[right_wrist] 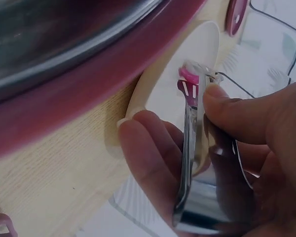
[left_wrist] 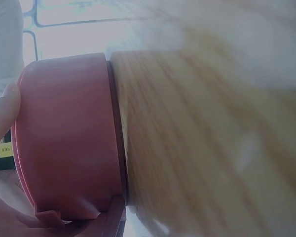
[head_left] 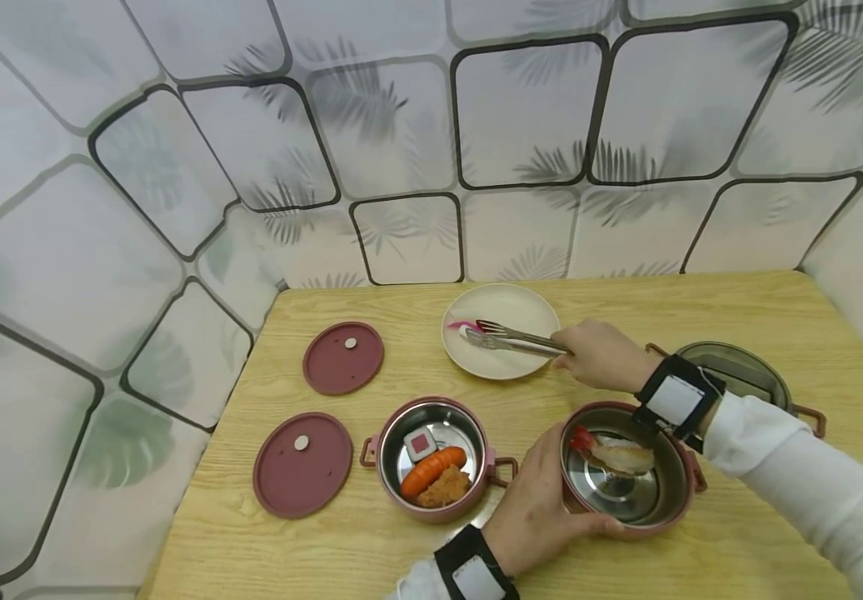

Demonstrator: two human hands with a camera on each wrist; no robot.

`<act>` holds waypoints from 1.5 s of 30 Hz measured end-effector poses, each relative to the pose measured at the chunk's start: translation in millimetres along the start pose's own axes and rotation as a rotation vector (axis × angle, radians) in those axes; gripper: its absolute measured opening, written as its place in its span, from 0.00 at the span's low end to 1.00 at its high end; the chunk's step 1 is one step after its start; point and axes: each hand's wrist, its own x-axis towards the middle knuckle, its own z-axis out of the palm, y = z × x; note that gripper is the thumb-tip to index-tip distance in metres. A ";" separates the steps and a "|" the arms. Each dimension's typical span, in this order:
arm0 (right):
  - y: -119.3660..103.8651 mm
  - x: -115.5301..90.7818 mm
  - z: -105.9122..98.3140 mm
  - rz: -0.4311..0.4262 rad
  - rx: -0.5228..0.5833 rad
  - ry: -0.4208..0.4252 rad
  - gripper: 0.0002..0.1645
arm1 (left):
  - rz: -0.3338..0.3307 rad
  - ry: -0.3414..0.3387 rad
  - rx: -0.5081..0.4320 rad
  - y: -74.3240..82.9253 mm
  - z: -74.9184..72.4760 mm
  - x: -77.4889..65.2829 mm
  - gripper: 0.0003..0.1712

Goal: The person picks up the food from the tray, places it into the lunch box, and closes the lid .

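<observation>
My left hand [head_left: 532,510] grips the side of a dark-pink pot [head_left: 670,518], its thumb at the rim and its fingers around the wall. A shrimp sushi piece [head_left: 617,456] lies inside that pot. With my right hand [head_left: 602,354] I hold metal tongs [head_left: 525,340] over a cream plate [head_left: 502,367]. At the tongs' tips is a pink-and-white piece [head_left: 463,325]; whether they pinch it, I cannot tell. The right wrist view shows the tongs [right_wrist: 212,192] between thumb and fingers. In the left wrist view the pot's wall [left_wrist: 69,133] stands on the table.
Left of the gripped pot stands a second pink pot [head_left: 431,402] with a sausage [head_left: 427,473], a fried piece [head_left: 445,487] and a white-and-pink square piece [head_left: 420,443]. Two dark-pink lids [head_left: 343,360] lie farther left. A greenish lidded pot [head_left: 746,362] is partly behind my right wrist.
</observation>
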 end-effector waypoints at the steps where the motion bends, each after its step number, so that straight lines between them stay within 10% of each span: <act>1: 0.7 -0.6 -0.1 -0.002 -0.005 0.006 0.07 | 0.001 0.000 -0.004 0.0 -0.1 0.1 0.60; 17: 13.2 -36.3 -32.1 0.057 0.094 0.019 0.14 | 0.004 0.014 -0.009 -3.0 0.9 1.7 0.62; 32: 13.8 -115.1 -68.4 -0.022 -0.023 0.197 0.22 | -0.007 0.016 0.002 -1.7 1.3 1.2 0.62; 45: 18.7 -187.8 -75.2 0.079 -0.078 0.122 0.26 | -0.027 0.010 -0.004 0.3 1.0 1.3 0.63</act>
